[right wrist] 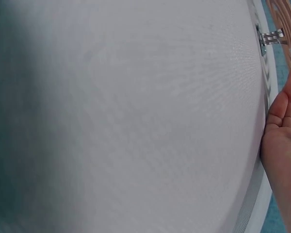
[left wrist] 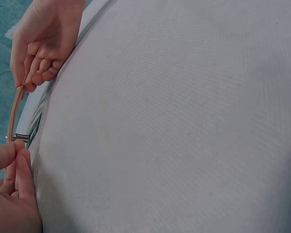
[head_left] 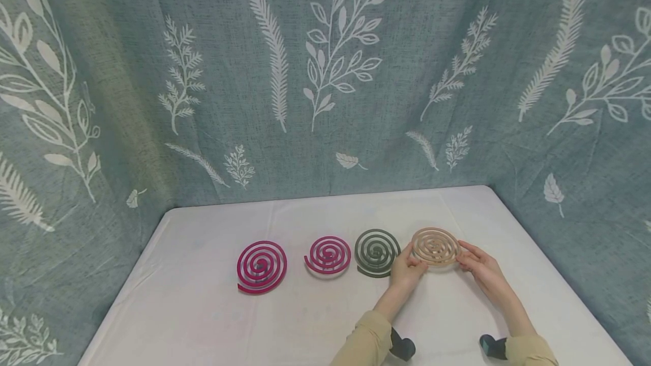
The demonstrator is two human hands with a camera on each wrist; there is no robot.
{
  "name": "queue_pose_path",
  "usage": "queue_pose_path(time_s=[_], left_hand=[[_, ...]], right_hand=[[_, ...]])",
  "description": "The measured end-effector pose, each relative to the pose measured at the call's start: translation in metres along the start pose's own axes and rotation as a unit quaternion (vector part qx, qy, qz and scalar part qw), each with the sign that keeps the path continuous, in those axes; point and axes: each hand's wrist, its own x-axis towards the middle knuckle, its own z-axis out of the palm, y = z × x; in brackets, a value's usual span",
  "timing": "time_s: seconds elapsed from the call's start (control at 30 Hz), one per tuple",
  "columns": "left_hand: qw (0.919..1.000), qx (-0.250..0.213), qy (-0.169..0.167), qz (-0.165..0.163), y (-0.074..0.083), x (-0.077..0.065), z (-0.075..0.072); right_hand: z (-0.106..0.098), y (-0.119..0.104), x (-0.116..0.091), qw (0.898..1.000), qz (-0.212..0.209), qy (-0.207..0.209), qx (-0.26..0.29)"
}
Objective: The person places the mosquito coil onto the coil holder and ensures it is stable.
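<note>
A tan mosquito coil point(head_left: 435, 246) lies nearly level between both hands at the right of the table. My left hand point(head_left: 404, 273) pinches its left edge between thumb and fingers. On the opposite edge, my right hand point(head_left: 482, 271) holds the rim with its thumb and fingertips. Under the coil's middle, a small metal stand point(right wrist: 271, 37) shows in the right wrist view. The left wrist view shows the coil point(left wrist: 14, 114) edge-on, raised over the cloth. A dark green coil point(head_left: 377, 253) is just left of my left hand, partly behind its fingers.
Two magenta coils, a nearer one point(head_left: 261, 268) and a smaller-looking one point(head_left: 328, 255), stand farther left in the row. A white cloth covers the table point(head_left: 203, 321). Blue-grey curtains point(head_left: 305, 168) with white leaf prints enclose its back and sides.
</note>
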Motion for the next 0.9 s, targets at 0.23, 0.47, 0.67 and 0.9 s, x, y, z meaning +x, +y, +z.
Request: queue_pose_path(time_s=[0.23, 0.47, 0.67, 0.9], left_hand=[[1.0, -0.001, -0.001, -0.002, 0.0003, -0.0005, -0.0002], [1.0, -0.001, -0.003, -0.003, 0.0011, -0.0007, -0.001], [0.9999, 0.007, -0.008, -0.007, 0.0019, -0.0003, -0.0017], [0.9996, 0.025, -0.014, -0.007, -0.0006, 0.0009, -0.0008]], right_hand=[[-0.0001, 0.001, 0.0, 1.0, -0.005, -0.002, 0.005], [-0.0003, 0.0011, 0.0002, 1.0, -0.009, -0.003, 0.005], [0.0003, -0.0001, -0.0007, 1.0, -0.008, -0.003, 0.007], [0.0013, -0.0024, -0.0022, 1.0, -0.001, -0.001, 0.002]])
